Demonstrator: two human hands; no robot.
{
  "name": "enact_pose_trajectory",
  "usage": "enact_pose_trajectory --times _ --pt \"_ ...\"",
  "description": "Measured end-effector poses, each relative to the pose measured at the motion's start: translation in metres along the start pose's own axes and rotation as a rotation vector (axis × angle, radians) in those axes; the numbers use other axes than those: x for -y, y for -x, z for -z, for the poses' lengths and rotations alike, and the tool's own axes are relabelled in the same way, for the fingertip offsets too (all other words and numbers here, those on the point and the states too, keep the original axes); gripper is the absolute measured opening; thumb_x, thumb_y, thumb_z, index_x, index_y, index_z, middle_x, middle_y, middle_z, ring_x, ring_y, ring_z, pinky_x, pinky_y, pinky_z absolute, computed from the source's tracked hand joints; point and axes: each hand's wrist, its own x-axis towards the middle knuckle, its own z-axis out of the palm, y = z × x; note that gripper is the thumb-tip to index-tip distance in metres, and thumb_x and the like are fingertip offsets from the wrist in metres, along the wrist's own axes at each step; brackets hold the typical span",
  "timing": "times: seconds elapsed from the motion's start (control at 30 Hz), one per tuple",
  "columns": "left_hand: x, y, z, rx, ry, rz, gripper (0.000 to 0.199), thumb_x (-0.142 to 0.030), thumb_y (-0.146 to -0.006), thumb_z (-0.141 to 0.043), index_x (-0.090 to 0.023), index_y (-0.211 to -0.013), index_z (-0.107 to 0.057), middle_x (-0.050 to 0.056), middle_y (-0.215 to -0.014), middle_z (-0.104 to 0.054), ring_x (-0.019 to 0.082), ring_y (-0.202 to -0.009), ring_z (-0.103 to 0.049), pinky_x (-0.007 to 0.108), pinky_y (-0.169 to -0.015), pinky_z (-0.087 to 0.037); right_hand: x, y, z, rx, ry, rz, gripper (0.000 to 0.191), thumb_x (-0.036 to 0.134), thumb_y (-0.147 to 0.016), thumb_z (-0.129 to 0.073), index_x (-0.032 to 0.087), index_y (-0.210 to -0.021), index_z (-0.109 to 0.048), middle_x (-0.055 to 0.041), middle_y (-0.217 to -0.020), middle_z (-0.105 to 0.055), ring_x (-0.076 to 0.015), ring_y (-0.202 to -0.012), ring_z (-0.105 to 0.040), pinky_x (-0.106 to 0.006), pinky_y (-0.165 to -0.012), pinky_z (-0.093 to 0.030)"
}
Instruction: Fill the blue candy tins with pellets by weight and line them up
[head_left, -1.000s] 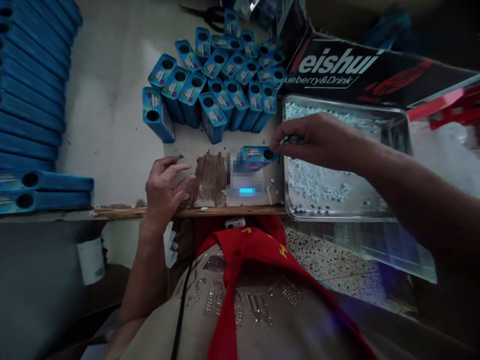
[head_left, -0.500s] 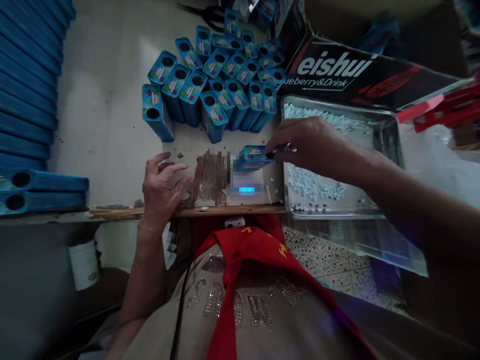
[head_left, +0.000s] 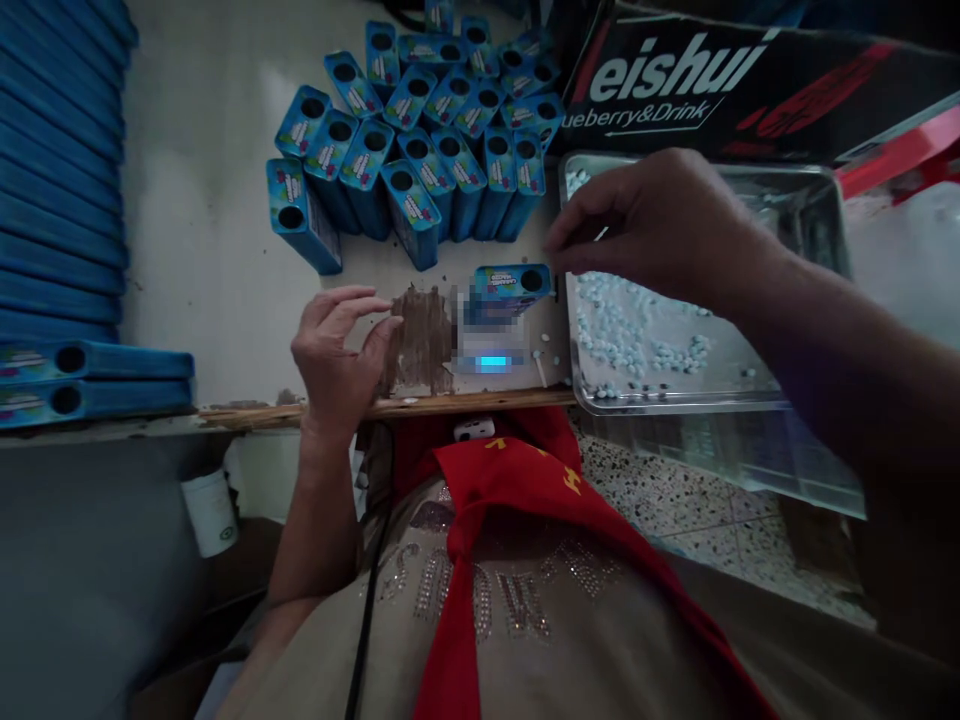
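Observation:
A small blue box (head_left: 504, 286) lies on its side on a scale with a lit cyan display (head_left: 492, 363), its round hole facing right. My right hand (head_left: 660, 225) hovers just right of it, over the left end of a metal tray (head_left: 675, 402), thumb and fingers pinched; a small pale piece shows between them. Pale blue pellets (head_left: 622, 340) are scattered in the tray. My left hand (head_left: 337, 350) rests by the table's front edge, left of a worn brown patch (head_left: 420, 340), fingers loosely curled and holding nothing.
Several upright blue boxes (head_left: 420, 140) with round holes are clustered behind the scale. Stacks of flat blue boxes (head_left: 60, 150) fill the left side. A black printed carton (head_left: 712, 80) stands behind the tray. A white cup (head_left: 210, 510) sits below the table.
My right hand has lifted from the hole of the box on the scale and drawn back over the tray. My left hand's fingers have curled up slightly. The camera has tilted down.

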Motion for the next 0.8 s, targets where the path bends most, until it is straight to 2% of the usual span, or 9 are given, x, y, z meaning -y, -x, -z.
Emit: enact_pose_trajectory --times 0.1,0.17,0.27,0.43,0.57,0.63,0.7,0.77,0.8 --pt "-0.014 -0.008 -0.015 0.021 0.024 -0.090 0.009 -0.030 -0.106 -0.088 -0.029 -0.115 -0.084 0.004 -0.124 -0.084 0.028 -0.119 -0.080 0.046 -0.113 -0.065 0.001 -0.003 -0.009 -0.055 -0.035 0.059 0.019 0.015 -0.082 -0.090 0.029 -0.094 -0.090 -0.0042 -0.090 -0.083 -0.0265 -0.077 -0.073 -0.043 -0.076 -0.060" --pt "-0.021 -0.011 -0.022 0.066 0.014 -0.084 0.010 -0.027 -0.106 -0.086 -0.029 -0.116 -0.084 0.004 -0.125 -0.085 0.028 -0.120 -0.080 0.047 -0.114 -0.065 0.003 -0.002 -0.016 -0.087 0.003 0.144 0.019 0.015 -0.085 -0.085 0.030 -0.094 -0.088 -0.0051 -0.098 -0.084 -0.0275 -0.080 -0.074 -0.045 -0.080 -0.061" --pt "-0.025 -0.011 -0.025 0.112 -0.002 -0.044 0.013 -0.023 -0.105 -0.085 -0.029 -0.117 -0.084 0.004 -0.126 -0.084 0.028 -0.123 -0.080 0.047 -0.116 -0.064 0.001 0.003 -0.027 -0.058 0.076 0.245 0.017 0.018 -0.096 -0.076 0.032 -0.098 -0.085 -0.0071 -0.110 -0.084 -0.0290 -0.089 -0.076 -0.047 -0.088 -0.061" --pt "-0.027 -0.009 -0.025 0.135 0.011 -0.019 0.014 -0.020 -0.104 -0.085 -0.028 -0.115 -0.083 0.003 -0.124 -0.084 0.026 -0.122 -0.079 0.045 -0.117 -0.064 -0.008 0.011 -0.044 -0.067 0.117 0.262 0.017 0.029 -0.108 -0.069 0.033 -0.110 -0.085 -0.0085 -0.122 -0.085 -0.0337 -0.111 -0.078 -0.047 -0.092 -0.061" --pt "-0.029 -0.012 -0.025 0.171 0.002 0.025 0.016 -0.018 -0.103 -0.087 -0.028 -0.115 -0.082 0.003 -0.125 -0.083 0.027 -0.124 -0.079 0.047 -0.120 -0.065 -0.012 0.017 -0.039 -0.146 0.166 0.269 0.020 0.031 -0.113 -0.067 0.032 -0.111 -0.086 -0.0079 -0.126 -0.084 -0.0350 -0.115 -0.079 -0.049 -0.094 -0.060" --pt "-0.027 -0.013 -0.024 0.167 0.020 0.017 0.016 -0.018 -0.104 -0.087 -0.028 -0.116 -0.082 0.004 -0.127 -0.082 0.027 -0.124 -0.079 0.047 -0.120 -0.065 -0.022 0.027 -0.029 -0.212 0.160 0.214 0.019 0.036 -0.114 -0.069 0.031 -0.108 -0.087 -0.0091 -0.118 -0.084 -0.0339 -0.106 -0.079 -0.049 -0.093 -0.060" --pt "-0.023 -0.013 -0.021 0.151 0.037 -0.002 0.015 -0.020 -0.105 -0.088 -0.029 -0.116 -0.083 0.004 -0.127 -0.082 0.027 -0.124 -0.079 0.047 -0.120 -0.065 -0.043 0.045 -0.022 -0.206 0.165 0.116 0.019 0.042 -0.114 -0.072 0.031 -0.108 -0.086 -0.0095 -0.107 -0.082 -0.0313 -0.093 -0.077 -0.048 -0.089 -0.061" --pt "-0.017 -0.012 -0.020 0.140 0.035 -0.008 0.013 -0.022 -0.105 -0.089 -0.029 -0.115 -0.083 0.004 -0.126 -0.082 0.028 -0.124 -0.079 0.047 -0.120 -0.064 -0.072 0.069 -0.023 -0.101 0.204 0.032 0.023 0.048 -0.113 -0.074 0.029 -0.117 -0.086 -0.0103 -0.107 -0.081 -0.0299 -0.087 -0.076 -0.047 -0.085 -0.062" --pt "-0.014 -0.011 -0.020 0.139 0.028 -0.003 0.013 -0.023 -0.104 -0.090 -0.029 -0.114 -0.083 0.004 -0.125 -0.082 0.028 -0.123 -0.079 0.047 -0.120 -0.064 -0.087 0.082 -0.028 -0.030 0.235 0.010 0.030 0.051 -0.112 -0.075 0.027 -0.126 -0.085 -0.0121 -0.114 -0.081 -0.0305 -0.088 -0.076 -0.047 -0.083 -0.062"
